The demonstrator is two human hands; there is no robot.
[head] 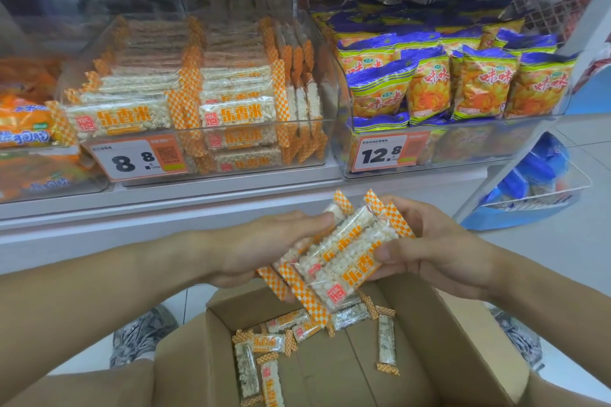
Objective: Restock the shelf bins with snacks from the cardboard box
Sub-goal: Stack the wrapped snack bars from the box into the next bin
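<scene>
Above the open cardboard box point(413, 340), the left hand point(264, 248) and right hand point(439, 248) together grasp a bundle of rice snack bars point(340, 254). More bars point(264, 344) lie inside the box, and the clear shelf bin point(198, 149) beyond it holds many stacked ones.

Price tag point(139, 158) at 9 o'clock: "8.8". Tag point(385, 153) at 3 o'clock: "12.8". Rice-bar packs point(120, 117): "乐香米". Chip bags point(489, 78): "咪咪".
</scene>
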